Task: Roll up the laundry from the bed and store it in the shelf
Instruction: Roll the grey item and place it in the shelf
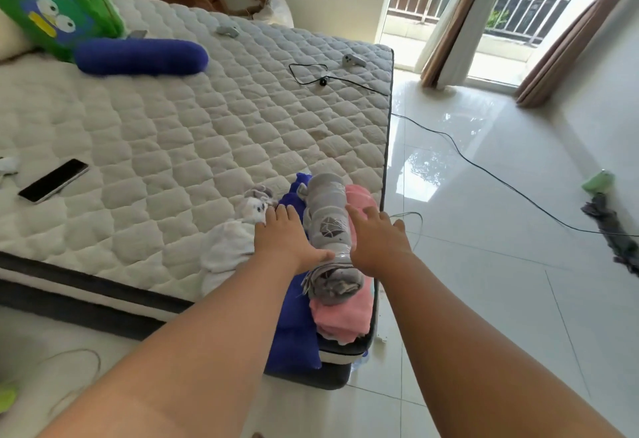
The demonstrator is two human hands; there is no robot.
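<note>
Grey laundry roll at the near right corner of the bed, on top of a pink cloth and a blue cloth, long axis running near to far, straight away from the body. Flanked in the head view by both hands, about equally close: left hand flat with fingers straight just left of it, thumb touching its side; right hand spread and relaxed against its right side, neither closed round anything. Probably calls for a squeeze inward from both sides to lift it whole.
</note>
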